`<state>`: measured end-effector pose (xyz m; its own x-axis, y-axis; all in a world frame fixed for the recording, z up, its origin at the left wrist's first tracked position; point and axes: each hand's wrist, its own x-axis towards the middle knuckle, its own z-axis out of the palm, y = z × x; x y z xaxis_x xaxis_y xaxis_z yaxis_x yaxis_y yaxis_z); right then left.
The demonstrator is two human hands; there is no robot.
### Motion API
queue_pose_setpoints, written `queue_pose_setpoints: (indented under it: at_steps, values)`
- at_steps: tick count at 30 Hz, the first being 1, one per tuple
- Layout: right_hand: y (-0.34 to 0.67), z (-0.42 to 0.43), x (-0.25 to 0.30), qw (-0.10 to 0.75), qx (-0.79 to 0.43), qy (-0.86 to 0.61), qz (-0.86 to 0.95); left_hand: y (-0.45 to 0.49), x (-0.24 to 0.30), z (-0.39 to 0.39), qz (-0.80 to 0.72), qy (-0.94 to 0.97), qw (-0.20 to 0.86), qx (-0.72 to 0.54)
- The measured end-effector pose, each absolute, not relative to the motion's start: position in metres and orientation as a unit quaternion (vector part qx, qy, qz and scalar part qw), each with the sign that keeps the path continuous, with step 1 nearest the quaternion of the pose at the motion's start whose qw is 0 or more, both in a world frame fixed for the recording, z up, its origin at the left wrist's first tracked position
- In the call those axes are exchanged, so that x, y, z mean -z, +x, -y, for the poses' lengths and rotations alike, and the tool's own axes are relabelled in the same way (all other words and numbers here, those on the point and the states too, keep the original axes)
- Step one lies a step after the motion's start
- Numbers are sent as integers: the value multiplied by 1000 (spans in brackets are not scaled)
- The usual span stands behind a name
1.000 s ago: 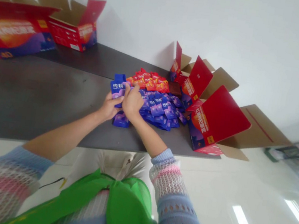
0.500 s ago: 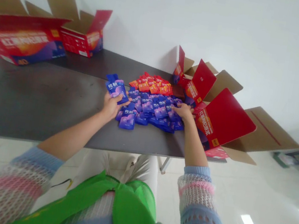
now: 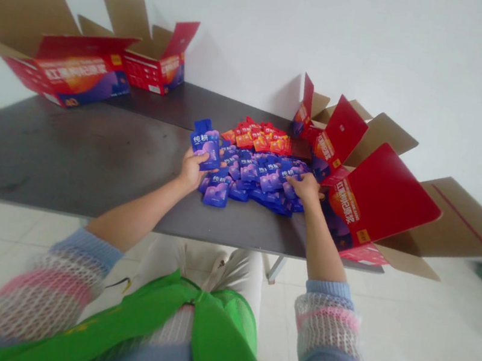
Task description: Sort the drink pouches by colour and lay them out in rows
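Observation:
My left hand (image 3: 192, 168) is closed around a few blue-and-purple pouches (image 3: 207, 148), held slightly above the table at the left of a heap. That heap of blue pouches (image 3: 251, 174) lies spread in front of me, overlapping in several layers. At its right side my right hand (image 3: 307, 189) pinches the edge of another blue pouch (image 3: 288, 174), thumb on top; its other fingers are partly hidden. Just behind the blue heap is a pile of red-and-orange pouches (image 3: 257, 137).
Open red cartons (image 3: 347, 203) with raised flaps stand close by my right hand, several in a row. Two more open cartons (image 3: 86, 73) stand at the back left against the wall. The dark table (image 3: 65, 159) ends just before my lap.
The view has turned a little left, so everything sits farther right in the picture. Both hands keep their places at the heap, the left still holding its pouches.

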<state>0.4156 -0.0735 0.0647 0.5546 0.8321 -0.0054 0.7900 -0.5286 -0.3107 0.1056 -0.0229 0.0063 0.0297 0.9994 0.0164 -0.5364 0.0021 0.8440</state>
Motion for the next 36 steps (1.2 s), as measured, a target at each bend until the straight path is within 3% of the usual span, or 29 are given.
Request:
queue_pose_setpoints:
  at_steps: [5,9,15,26,30,36]
  values:
    - [412,78,-72,200,-74,-889,405,113,0,27,-348,340,622,-614]
    - [402,78,-83,241,-66,-851,462,114,7,25,-357,339,612,-619]
    - [325,49,-91,325,-211,-700,600,114,14,16,-336,321,647,-605]
    - [176,32,-80,318,-8,-741,591,92,-6,17,-231,344,717,-561]
    - [178,27,-86,310,-8,-753,581,92,-4,13,-258,358,694,-569]
    - [254,34,-90,226,-14,-797,560,89,-7,11,-254,375,712,-536]
